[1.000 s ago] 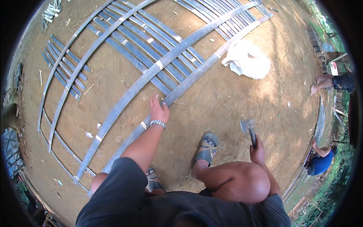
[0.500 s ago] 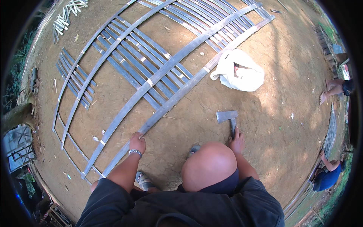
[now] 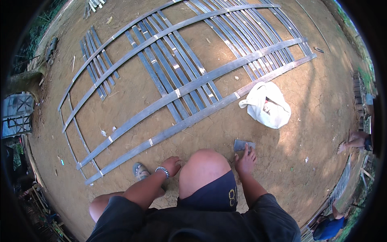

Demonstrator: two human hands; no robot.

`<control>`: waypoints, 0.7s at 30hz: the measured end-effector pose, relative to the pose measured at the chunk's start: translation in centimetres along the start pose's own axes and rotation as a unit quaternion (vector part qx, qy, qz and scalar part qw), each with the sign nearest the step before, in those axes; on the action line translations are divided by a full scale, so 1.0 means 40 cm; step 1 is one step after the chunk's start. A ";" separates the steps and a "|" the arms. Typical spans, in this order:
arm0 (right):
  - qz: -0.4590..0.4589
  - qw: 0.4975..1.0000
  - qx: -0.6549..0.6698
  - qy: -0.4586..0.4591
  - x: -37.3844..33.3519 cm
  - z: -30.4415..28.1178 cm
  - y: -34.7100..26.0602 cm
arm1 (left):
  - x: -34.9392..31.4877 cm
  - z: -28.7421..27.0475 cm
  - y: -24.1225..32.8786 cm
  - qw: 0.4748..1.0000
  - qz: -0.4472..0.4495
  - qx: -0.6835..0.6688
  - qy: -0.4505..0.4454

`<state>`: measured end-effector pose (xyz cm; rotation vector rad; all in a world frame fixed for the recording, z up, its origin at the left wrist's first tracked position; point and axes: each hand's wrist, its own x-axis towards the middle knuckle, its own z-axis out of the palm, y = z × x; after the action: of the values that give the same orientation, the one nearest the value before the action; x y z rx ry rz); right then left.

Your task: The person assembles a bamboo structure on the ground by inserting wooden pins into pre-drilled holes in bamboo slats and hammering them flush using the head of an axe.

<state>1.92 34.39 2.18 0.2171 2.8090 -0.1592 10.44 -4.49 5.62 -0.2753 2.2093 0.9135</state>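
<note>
My left hand (image 3: 172, 165), with a metal bracelet at the wrist, hangs beside my bent knee (image 3: 204, 171). Its fingers are loosely curled and hold nothing that I can see. On the knee's other side, my right hand (image 3: 246, 162) reaches over a hatchet (image 3: 239, 145) lying on the ground. Those fingers are spread, their tips at the hatchet's grey head; the handle is hidden under the hand. Ahead lies a frame of long dark wooden slats, its nearest slat (image 3: 161, 137) just beyond my left hand, with several shorter cross slats (image 3: 177, 66) across it.
A white sack (image 3: 268, 105), its top open, stands on the bare earth near the frame's right end. A coil-like dark roll (image 3: 51, 48) and a tree trunk (image 3: 24, 82) are at the left. Other people's legs (image 3: 354, 142) and a blue shirt (image 3: 329, 229) show at the right edge.
My left hand has let go of the nearest slat and drawn back toward my knee. My right hand has shifted from the hatchet's handle up toward its head. The view has turned.
</note>
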 end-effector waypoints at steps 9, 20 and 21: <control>-0.008 0.998 -0.007 -0.055 0.166 -0.029 -0.142 | -0.127 0.000 -0.206 0.999 -0.034 -0.011 -0.023; -0.077 0.989 -0.043 -0.118 0.227 -0.028 -0.259 | -0.157 -0.044 -0.185 0.996 -0.063 -0.053 -0.038; -0.082 0.989 -0.048 -0.117 0.225 -0.028 -0.259 | -0.154 -0.052 -0.177 0.996 -0.057 -0.053 -0.043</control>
<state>-8.60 25.55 1.21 -0.0525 2.5895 -0.0798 16.85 -11.50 7.15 -0.4013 2.0480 0.9625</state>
